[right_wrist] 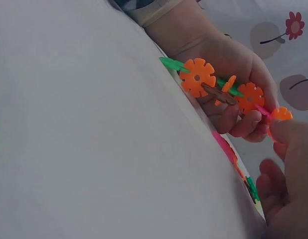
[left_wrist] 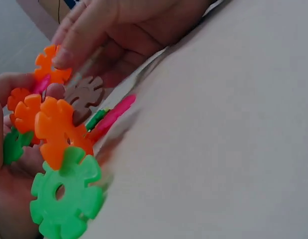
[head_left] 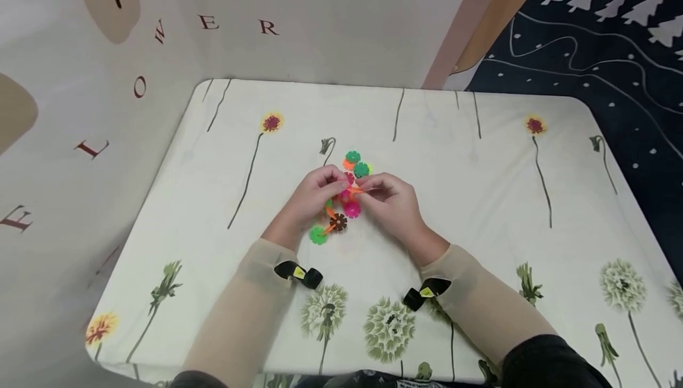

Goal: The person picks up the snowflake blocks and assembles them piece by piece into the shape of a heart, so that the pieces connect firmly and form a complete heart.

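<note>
My left hand (head_left: 316, 193) holds a chain of interlocked, notched plastic discs above the table. In the left wrist view the chain ends in a light green disc (left_wrist: 64, 194) joined to an orange disc (left_wrist: 59, 132). The right wrist view shows a brown disc (right_wrist: 220, 93) and further orange and green ones along it. My right hand (head_left: 393, 203) pinches an orange disc (right_wrist: 282, 115) at the chain's far end, where it meets a pink disc (right_wrist: 263, 110). That joint is partly covered by fingers.
Loose discs lie on the table just beyond and between the hands, among them green discs (head_left: 361, 169) and a bright pink disc (head_left: 351, 209). A pale flower-patterned cloth (head_left: 469, 198) covers the table. Printed curtains (head_left: 341, 32) hang behind it.
</note>
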Demonstrator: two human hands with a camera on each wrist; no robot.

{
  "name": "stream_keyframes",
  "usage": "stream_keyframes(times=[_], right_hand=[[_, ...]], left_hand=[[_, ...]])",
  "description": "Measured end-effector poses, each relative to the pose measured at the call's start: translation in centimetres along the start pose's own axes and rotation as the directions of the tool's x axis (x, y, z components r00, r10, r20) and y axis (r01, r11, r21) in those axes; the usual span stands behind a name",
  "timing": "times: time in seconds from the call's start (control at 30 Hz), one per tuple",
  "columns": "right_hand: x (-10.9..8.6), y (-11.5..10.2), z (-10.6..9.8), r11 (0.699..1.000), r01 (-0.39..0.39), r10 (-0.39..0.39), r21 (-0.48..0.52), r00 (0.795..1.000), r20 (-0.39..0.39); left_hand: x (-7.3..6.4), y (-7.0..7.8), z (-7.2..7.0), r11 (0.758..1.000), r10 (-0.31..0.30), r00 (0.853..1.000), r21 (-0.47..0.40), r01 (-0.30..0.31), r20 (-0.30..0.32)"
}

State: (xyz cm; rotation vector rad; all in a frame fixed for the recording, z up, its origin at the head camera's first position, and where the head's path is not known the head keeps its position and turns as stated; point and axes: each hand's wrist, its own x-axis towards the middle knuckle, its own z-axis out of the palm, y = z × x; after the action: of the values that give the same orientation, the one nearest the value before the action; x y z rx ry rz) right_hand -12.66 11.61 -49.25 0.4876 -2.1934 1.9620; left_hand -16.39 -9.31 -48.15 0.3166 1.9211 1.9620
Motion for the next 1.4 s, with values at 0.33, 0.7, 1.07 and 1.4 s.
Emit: stream_keyframes(times=[0.33,0.7,1.07,1.4], right_hand=[[0.49,0.16,-0.37,0.854,0.098,0.046,-0.511,0.964,0.262],[0.38,0.27,-0.35,0.836,0.161,-0.008,-0.525,0.960,0.281],[0.37,-0.10,-0.26,0.978,-0.178,0.169,-0.113,0.982,-0.081],[0.61,0.11,-0.23,0.977,-0.212,0.210,0.011,0.961,-0.181]], left_hand=[[0.13,0.09,0.08,0.985,-0.113,0.969,-0.156,0.080,-0.219],[0.31,0.00,0.32,0.986,-0.130,0.956,-0.138,0.096,-0.264],[0.07,-0.09,0.78,0.994,-0.110,0.964,-0.002,0.113,-0.242],[-0.06,0.19,0.87,0.995,-0.085,0.970,0.033,0.095,-0.227]])
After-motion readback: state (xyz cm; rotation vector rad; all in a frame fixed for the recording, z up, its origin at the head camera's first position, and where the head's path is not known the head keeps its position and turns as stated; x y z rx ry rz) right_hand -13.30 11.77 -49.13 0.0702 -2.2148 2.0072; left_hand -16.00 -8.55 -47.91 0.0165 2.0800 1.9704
